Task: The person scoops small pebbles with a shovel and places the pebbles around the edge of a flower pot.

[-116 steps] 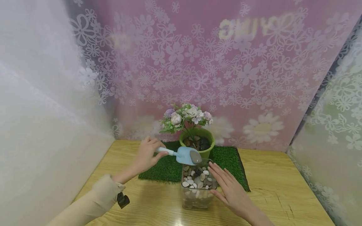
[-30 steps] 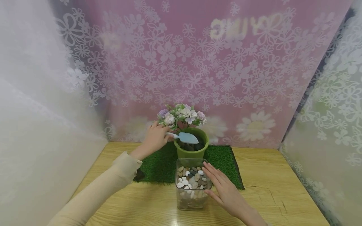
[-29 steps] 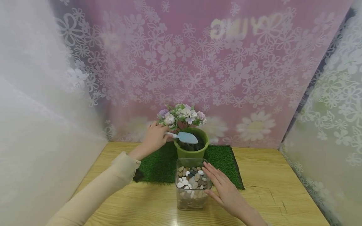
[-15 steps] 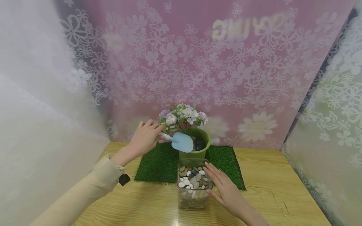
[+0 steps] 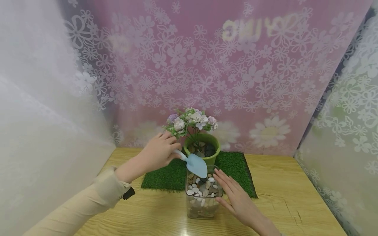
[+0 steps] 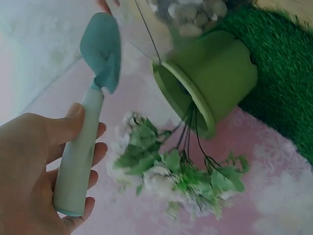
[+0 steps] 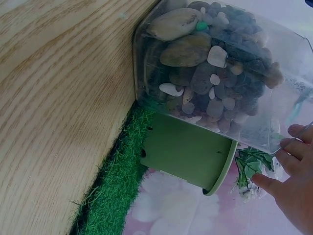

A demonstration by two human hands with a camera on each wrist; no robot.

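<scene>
In the head view my left hand (image 5: 159, 151) grips a small trowel (image 5: 197, 165) with a white handle and light blue blade. The blade bears no stone and overlaps the back of a clear square container (image 5: 201, 211). In the left wrist view, the thumb lies along the trowel handle (image 6: 80, 152) and fingers curl around it. Pebbles (image 5: 195, 189), white, brown and grey, partly fill the container. My right hand (image 5: 240, 201) rests with straight fingers against its right rim. Behind it stands a green flowerpot (image 5: 218, 150) with artificial flowers (image 5: 193, 120) and some dark stones inside.
An artificial grass mat (image 5: 236, 170) lies under the pot on the wooden table (image 5: 283, 190). A pink floral curtain (image 5: 206, 65) hangs close behind the pot, with pale curtains at left and right.
Earlier the trowel carried a grey stone, then tilted over the flowerpot. Now, without the stone, it has come down and forward to the pebble container. The right hand has stayed at the rim.
</scene>
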